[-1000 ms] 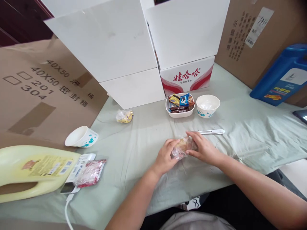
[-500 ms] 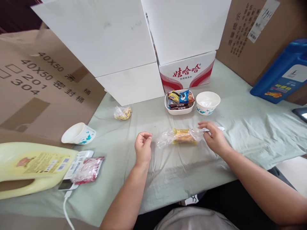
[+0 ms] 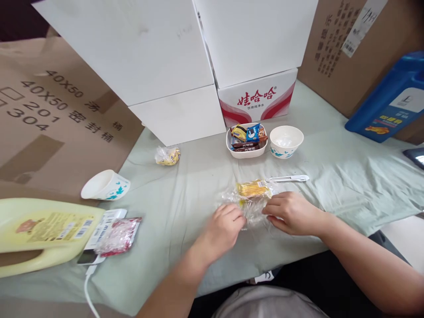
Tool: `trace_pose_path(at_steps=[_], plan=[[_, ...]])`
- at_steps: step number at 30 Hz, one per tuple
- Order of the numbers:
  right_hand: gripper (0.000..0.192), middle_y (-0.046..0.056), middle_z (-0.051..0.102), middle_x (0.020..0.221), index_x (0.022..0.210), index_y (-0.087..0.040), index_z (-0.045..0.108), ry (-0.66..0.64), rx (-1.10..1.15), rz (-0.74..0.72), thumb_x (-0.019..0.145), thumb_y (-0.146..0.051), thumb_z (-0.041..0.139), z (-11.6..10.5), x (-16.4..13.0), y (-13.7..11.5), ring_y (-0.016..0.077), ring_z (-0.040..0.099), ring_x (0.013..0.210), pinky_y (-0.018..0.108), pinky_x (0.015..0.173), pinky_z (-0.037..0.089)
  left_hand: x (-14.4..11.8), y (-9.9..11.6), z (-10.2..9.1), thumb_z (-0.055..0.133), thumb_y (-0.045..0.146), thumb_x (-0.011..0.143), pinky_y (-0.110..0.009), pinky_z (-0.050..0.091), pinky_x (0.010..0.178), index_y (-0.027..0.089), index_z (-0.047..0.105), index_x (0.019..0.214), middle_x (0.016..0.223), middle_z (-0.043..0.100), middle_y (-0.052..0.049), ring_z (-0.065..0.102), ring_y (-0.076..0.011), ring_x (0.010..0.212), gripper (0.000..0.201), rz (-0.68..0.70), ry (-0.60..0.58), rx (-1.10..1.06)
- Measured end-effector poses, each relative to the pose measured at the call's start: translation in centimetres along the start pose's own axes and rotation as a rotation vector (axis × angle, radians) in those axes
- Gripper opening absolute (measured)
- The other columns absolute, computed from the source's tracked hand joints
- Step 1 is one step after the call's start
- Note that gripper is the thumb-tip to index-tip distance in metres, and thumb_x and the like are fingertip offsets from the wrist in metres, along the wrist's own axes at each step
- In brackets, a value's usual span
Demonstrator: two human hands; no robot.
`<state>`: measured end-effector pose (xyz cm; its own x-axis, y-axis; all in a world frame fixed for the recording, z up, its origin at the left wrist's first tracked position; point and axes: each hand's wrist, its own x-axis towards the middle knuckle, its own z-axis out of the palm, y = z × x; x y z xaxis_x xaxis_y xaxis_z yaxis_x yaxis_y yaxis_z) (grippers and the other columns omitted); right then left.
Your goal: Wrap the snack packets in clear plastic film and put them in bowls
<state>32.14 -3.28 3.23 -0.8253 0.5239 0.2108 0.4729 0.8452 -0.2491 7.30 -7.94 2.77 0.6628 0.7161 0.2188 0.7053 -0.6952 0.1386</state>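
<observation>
Fingers (image 3: 273, 208) on wrap (image 3: 253, 213), snacks (image 3: 253, 132) in tray (image 3: 247, 155)

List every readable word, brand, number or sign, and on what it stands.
"40X50 汤桶": left carton
"40X50 密封桶": same carton
"201": same carton
"304": same carton
"娃哈哈®": red-white box
"饮用纯净水": same box
"温馨提示": right carton
Too small or blurred: other text, including on blue bottle, yellow bottle and snack wrappers.
</observation>
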Motion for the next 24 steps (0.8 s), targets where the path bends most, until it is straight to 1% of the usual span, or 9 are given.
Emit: trace_pose_path(at_steps=[2,4,7,10,13,16,20,22,24], plan=[[0.02,0.003,0.065,0.069,0.076,-0.018,0.064,-0.085,-0.04,0.035,0.09,-0.022,0.05,0.1,0.0,-0.5,0.0141,0.057,0.062,0.029,0.059,0.031,-0.3,0.9,-0.5,0.058,0.013,0.087,-0.032,0.049,0.074,0.019,0.065,0.078,0.08,0.064,-0.002,0.059,-0.0188,0.085,0.013,-0.017,-0.175,-0.061],[0.022,0.003,0.066,0.069,0.077,-0.017,0.063,-0.134,-0.108,0.144,0.092,-0.021,0.048,0.4,0.0,-0.7,0.014,0.056,0.057,0.03,0.055,0.027,-0.4,1.2,-0.8,0.068,0.029,0.084,-0.032,0.052,0.074,0.018,0.066,0.082,0.086,0.064,-0.003,0.06,-0.0203,0.088,0.011,-0.061,-0.239,-0.142],[0.017,0.004,0.068,0.074,0.088,-0.016,0.063,-0.12,-0.172,0.313,0.095,-0.024,0.049,1.1,0.2,-0.5,0.0156,0.057,0.056,0.03,0.052,0.026,0.1,0.6,-0.2,0.064,0.04,0.087,-0.035,0.055,0.08,0.016,0.067,0.097,0.102,0.065,-0.008,0.062,-0.0216,0.094,0.026,-0.153,-0.057,-0.197],[0.017,0.008,0.068,0.086,0.098,-0.016,0.061,-0.03,-0.158,0.373,0.09,-0.031,0.06,1.5,0.6,0.0,0.0217,0.063,0.072,0.03,0.058,0.039,1.0,-0.6,1.2,0.052,0.021,0.093,-0.044,0.049,0.1,0.016,0.063,0.116,0.125,0.061,-0.013,0.056,-0.0265,0.118,0.026,-0.166,0.176,-0.083],[0.048,0.014,0.063,0.115,0.123,-0.017,0.053,0.112,-0.083,0.321,0.08,-0.031,0.071,2.2,1.1,0.5,0.0302,0.06,0.107,0.041,0.086,0.049,2.1,-1.2,2.6,0.057,0.018,0.089,-0.05,0.041,0.109,0.017,0.053,0.133,0.142,0.052,-0.014,0.043,-0.0309,0.135,0.044,-0.138,0.143,-0.039],[0.083,0.017,0.048,0.142,0.147,-0.02,0.03,0.151,0.02,0.282,0.077,-0.029,0.074,3.5,1.2,1.3,0.0315,0.046,0.13,0.048,0.106,0.042,2.6,-1.6,3.3,0.063,0.022,0.084,-0.051,0.044,0.107,0.018,0.049,0.137,0.139,0.054,-0.015,0.05,-0.0311,0.128,0.055,-0.222,0.082,-0.11],[0.1,0.018,0.038,0.151,0.154,-0.019,0.017,0.096,0.087,0.346,0.075,-0.036,0.075,4.8,1.1,1.9,0.0311,0.039,0.138,0.049,0.111,0.038,2.4,-3.9,2.0,0.06,0.019,0.081,-0.044,0.051,0.099,0.022,0.058,0.125,0.121,0.067,-0.008,0.063,-0.0243,0.11,0.045,-0.413,0.155,-0.376],[0.099,0.019,0.038,0.152,0.154,-0.016,0.019,0.069,0.089,0.376,0.075,-0.038,0.075,4.9,1.2,1.8,0.0321,0.038,0.139,0.05,0.112,0.037,2.7,-6.1,0.3,0.058,0.023,0.082,-0.038,0.056,0.087,0.022,0.06,0.12,0.114,0.069,-0.007,0.067,-0.0219,0.101,0.038,-0.57,0.289,-0.515],[0.092,0.018,0.042,0.15,0.152,-0.014,0.028,0.028,0.078,0.385,0.076,-0.038,0.074,4.7,1.4,1.6,0.0333,0.039,0.139,0.05,0.113,0.036,3.9,-8.4,-1.7,0.059,0.027,0.082,-0.035,0.057,0.08,0.02,0.06,0.119,0.109,0.07,-0.008,0.068,-0.0213,0.097,0.038,-0.682,0.493,-0.532]])
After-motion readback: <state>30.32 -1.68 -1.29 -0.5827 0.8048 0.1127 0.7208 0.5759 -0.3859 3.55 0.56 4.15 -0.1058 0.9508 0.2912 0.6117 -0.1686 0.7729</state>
